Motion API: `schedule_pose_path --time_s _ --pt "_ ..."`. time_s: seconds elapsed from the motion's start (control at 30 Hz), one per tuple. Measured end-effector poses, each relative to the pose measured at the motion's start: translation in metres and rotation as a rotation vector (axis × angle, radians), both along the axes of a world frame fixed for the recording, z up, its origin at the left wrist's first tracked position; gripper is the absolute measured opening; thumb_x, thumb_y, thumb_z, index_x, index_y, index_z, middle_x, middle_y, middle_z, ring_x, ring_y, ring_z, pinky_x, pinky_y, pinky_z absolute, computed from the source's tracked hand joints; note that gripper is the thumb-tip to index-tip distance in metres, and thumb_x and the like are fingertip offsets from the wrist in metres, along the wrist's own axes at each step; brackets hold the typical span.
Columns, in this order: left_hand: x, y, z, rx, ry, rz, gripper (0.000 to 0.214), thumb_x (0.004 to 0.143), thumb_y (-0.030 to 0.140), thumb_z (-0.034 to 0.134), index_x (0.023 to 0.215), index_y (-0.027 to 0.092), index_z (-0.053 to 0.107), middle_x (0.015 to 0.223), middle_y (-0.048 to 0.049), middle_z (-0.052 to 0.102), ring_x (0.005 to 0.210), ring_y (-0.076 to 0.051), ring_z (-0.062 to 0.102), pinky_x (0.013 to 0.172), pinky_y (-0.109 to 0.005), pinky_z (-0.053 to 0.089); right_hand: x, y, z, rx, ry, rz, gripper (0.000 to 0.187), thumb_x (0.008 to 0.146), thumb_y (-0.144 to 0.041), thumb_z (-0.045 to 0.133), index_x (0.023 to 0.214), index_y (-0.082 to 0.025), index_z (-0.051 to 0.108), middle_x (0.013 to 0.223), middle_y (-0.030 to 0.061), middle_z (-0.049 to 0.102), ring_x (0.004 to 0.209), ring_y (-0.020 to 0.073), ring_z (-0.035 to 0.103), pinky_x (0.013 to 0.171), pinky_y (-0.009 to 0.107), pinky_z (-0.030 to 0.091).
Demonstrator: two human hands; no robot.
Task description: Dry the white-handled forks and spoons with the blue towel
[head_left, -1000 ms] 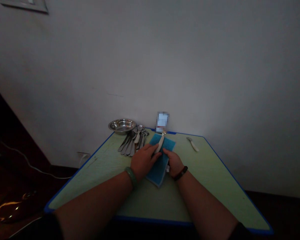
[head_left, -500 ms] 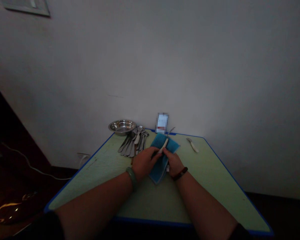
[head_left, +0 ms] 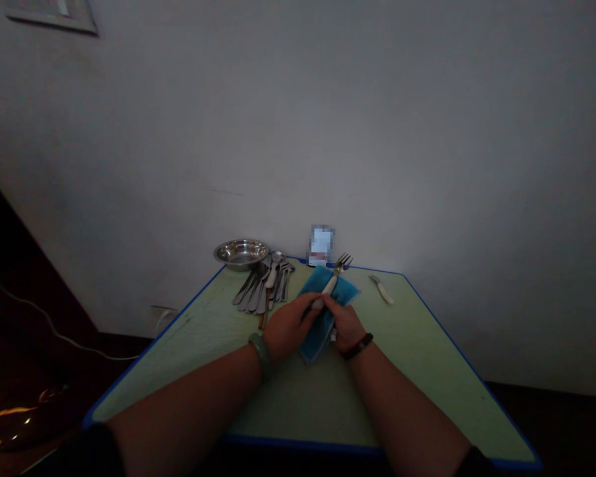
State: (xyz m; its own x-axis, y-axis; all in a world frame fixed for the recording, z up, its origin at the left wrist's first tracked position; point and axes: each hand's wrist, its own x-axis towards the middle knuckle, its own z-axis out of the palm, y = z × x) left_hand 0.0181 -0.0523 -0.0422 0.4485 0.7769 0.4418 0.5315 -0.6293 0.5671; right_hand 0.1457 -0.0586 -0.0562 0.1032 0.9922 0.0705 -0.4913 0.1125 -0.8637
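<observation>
My left hand (head_left: 289, 324) is closed round the white handle of a fork (head_left: 336, 273), whose metal tines point away toward the wall. My right hand (head_left: 345, 322) is closed on a blue cloth (head_left: 328, 301) that lies under and partly around the fork's handle. Both hands meet over the middle of a green table (head_left: 417, 351) with a blue rim. A green bangle sits on my left wrist, a dark band on my right.
A heap of several metal spoons and forks (head_left: 264, 285) lies left of the cloth. A steel bowl (head_left: 241, 252) stands at the table's back left corner. A white-handled utensil (head_left: 381, 288) lies to the right. A small blurred box (head_left: 321, 244) stands against the wall.
The fork has slid out of the cloth toward the wall, so its tines now show. The cloth has bunched up more between my hands.
</observation>
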Motion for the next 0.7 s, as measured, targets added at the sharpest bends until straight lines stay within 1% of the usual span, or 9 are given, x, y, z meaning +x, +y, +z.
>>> schedule_pose_path --time_s 0.17,0.27,0.37,0.47,0.53,0.6,0.7 --pt "0.0008 0.0022 -0.0028 -0.073 -0.062 -0.051 0.032 0.080 0.032 0.038 0.111 0.025 0.043 0.088 0.0003 0.062 0.076 -0.014 0.057 0.063 -0.023 0.042 -0.0019 -0.0010 0.0024 -0.042 0.026 -0.010 0.026 0.063 -0.031 0.061 0.086 -0.018 0.059 0.078 0.0005 0.066 0.069 0.0156 0.061 0.064 0.028 0.046" --pt "-0.0003 0.0032 -0.0047 -0.062 -0.019 -0.028 0.033 0.080 0.037 0.037 0.110 0.028 0.045 0.082 0.0018 0.063 0.070 -0.014 0.058 0.058 -0.023 0.040 -0.0024 -0.0008 0.0011 -0.096 0.032 0.012 0.026 0.062 -0.033 0.061 0.084 -0.018 0.060 0.073 0.0000 0.066 0.064 0.0151 0.061 0.062 0.028 0.046" --pt "-0.0021 0.0032 -0.0044 0.041 0.072 0.052 0.034 0.079 0.041 0.036 0.109 0.030 0.048 0.078 0.0011 0.062 0.066 -0.015 0.056 0.055 -0.024 0.038 -0.0027 0.0001 -0.0009 -0.127 0.043 0.034 0.026 0.062 -0.034 0.061 0.083 -0.018 0.060 0.069 -0.0001 0.066 0.061 0.0147 0.060 0.061 0.028 0.046" --pt "-0.0030 0.0022 -0.0018 0.213 0.111 0.097 0.032 0.079 0.040 0.039 0.105 0.028 0.053 0.082 -0.0020 0.060 0.073 -0.016 0.053 0.064 -0.027 0.037 -0.0024 0.0019 -0.0025 -0.110 0.048 0.057 0.028 0.063 -0.034 0.061 0.085 -0.018 0.060 0.072 0.0013 0.066 0.062 0.0150 0.060 0.062 0.029 0.046" --pt "-0.0029 0.0010 0.0004 0.309 0.117 0.117 0.029 0.078 0.038 0.041 0.100 0.027 0.057 0.083 -0.0033 0.057 0.077 -0.016 0.050 0.070 -0.029 0.036 -0.0016 0.0031 -0.0033 -0.077 0.038 0.047 0.027 0.063 -0.033 0.061 0.084 -0.017 0.060 0.076 0.0019 0.066 0.064 0.0147 0.060 0.063 0.029 0.046" --pt "-0.0025 -0.0002 0.0018 0.358 0.118 0.133 0.028 0.078 0.037 0.041 0.097 0.027 0.059 0.083 -0.0037 0.055 0.078 -0.017 0.047 0.071 -0.030 0.036 -0.0007 0.0040 -0.0040 -0.050 0.029 0.031 0.025 0.064 -0.031 0.061 0.084 -0.017 0.060 0.077 0.0017 0.066 0.065 0.0144 0.060 0.065 0.029 0.046" --pt "-0.0025 -0.0002 0.0017 0.370 0.091 0.132 0.027 0.079 0.035 0.041 0.097 0.027 0.059 0.085 -0.0039 0.052 0.081 -0.017 0.045 0.073 -0.032 0.036 0.0000 0.0042 -0.0041 -0.041 0.020 0.029 0.024 0.065 -0.031 0.060 0.084 -0.017 0.060 0.075 0.0005 0.066 0.065 0.0140 0.059 0.066 0.030 0.046"
